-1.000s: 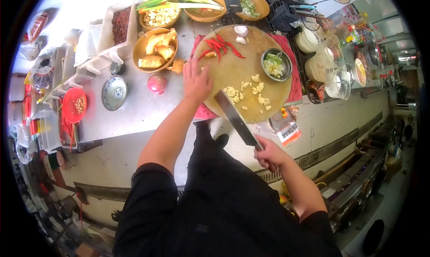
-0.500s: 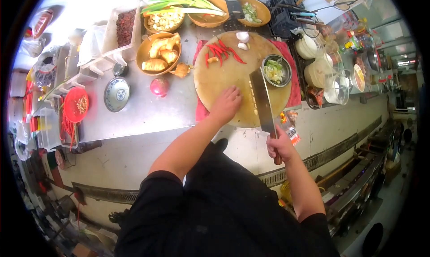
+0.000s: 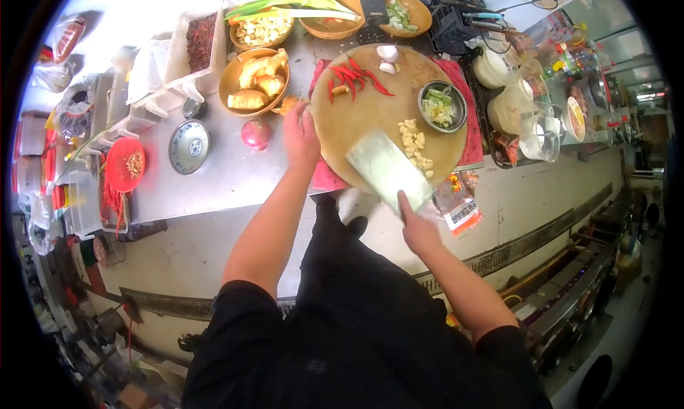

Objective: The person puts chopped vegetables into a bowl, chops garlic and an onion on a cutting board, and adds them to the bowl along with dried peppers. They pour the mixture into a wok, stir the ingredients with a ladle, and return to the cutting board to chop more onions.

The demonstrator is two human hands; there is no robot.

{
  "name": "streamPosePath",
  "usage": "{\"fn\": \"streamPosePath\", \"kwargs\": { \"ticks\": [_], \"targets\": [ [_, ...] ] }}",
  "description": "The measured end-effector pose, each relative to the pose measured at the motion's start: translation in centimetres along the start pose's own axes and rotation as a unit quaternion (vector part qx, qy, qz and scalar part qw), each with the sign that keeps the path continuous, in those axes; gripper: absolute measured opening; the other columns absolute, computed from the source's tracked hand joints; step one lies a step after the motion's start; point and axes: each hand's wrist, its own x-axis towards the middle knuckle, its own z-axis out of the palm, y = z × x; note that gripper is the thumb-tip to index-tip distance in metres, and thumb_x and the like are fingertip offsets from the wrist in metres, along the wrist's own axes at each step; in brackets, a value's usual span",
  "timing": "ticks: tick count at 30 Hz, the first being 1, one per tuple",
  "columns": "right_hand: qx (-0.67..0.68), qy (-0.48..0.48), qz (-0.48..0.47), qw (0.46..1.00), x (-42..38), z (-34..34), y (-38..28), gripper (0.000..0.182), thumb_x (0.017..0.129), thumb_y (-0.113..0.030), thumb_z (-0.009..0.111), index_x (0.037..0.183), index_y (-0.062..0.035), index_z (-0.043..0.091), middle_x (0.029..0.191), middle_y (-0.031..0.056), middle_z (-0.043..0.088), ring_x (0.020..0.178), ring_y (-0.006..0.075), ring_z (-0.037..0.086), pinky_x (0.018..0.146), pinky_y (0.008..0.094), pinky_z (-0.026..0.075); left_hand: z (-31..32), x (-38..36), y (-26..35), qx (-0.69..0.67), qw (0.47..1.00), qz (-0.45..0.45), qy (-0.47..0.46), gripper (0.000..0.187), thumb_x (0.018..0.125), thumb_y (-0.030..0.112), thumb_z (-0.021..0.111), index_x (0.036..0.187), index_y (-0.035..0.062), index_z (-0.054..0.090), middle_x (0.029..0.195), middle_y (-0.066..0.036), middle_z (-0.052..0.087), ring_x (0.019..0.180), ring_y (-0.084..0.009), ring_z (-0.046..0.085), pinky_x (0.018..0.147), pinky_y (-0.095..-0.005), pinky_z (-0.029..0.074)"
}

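My right hand [image 3: 417,227] grips a cleaver [image 3: 388,169], its broad blade lying flat over the near part of a round wooden cutting board [image 3: 363,117]. A row of chopped garlic pieces [image 3: 415,142] lies just right of the blade. My left hand [image 3: 301,131] rests at the board's left edge, fingers apart, close to a piece of ginger [image 3: 286,104]. Red chillies [image 3: 353,78] and two white garlic cloves [image 3: 386,56] lie at the board's far side. A small metal bowl of chopped scallion [image 3: 440,106] stands on the board's right side.
A wooden bowl of ginger [image 3: 253,81], a red onion [image 3: 256,132], a blue-patterned bowl [image 3: 189,145] and a red plate [image 3: 122,164] sit on the steel counter at left. Bowls, leeks [image 3: 296,3] and a dried-spice tub [image 3: 198,42] line the back. Pots and jars crowd the right.
The left hand moved from the garlic at the board's near side to its left edge. The cleaver turned from edge-down to lying flat, and the garlic now sits in a row beside it.
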Motion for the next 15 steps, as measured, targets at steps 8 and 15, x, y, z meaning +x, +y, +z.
{"fn": "streamPosePath", "kwargs": {
  "ticks": [8, 15],
  "targets": [
    [0.055, -0.071, 0.019, 0.996, -7.5, -3.4, 3.0, 0.084, 0.075, -0.012, 0.062, 0.148, -0.0227, 0.022, 0.090, 0.0228, 0.065, 0.079, 0.0416, 0.063, 0.073, 0.0456, 0.051, 1.5, -8.6, -1.0, 0.218, 0.943, 0.125, -0.218, 0.056, 0.086, 0.028, 0.062, 0.131, 0.0011, 0.044, 0.135, -0.022, 0.044, 0.127, -0.0367, 0.041, 0.106, -0.0453, 0.033],
    [0.253, 0.057, 0.121, 0.958, -6.4, -7.1, 2.6, 0.074, 0.072, -0.003, 0.057, 0.143, -0.0089, 0.037, 0.066, 0.0058, 0.051, 0.061, 0.0151, 0.050, 0.064, 0.0264, 0.045, 8.7, -9.0, 3.6, 0.282, 0.854, 0.262, -0.350, 0.097, 0.076, 0.059, 0.063, 0.140, -0.0063, 0.030, 0.146, -0.028, 0.027, 0.140, -0.0406, 0.018, 0.115, -0.0497, 0.014]
  ]
}}
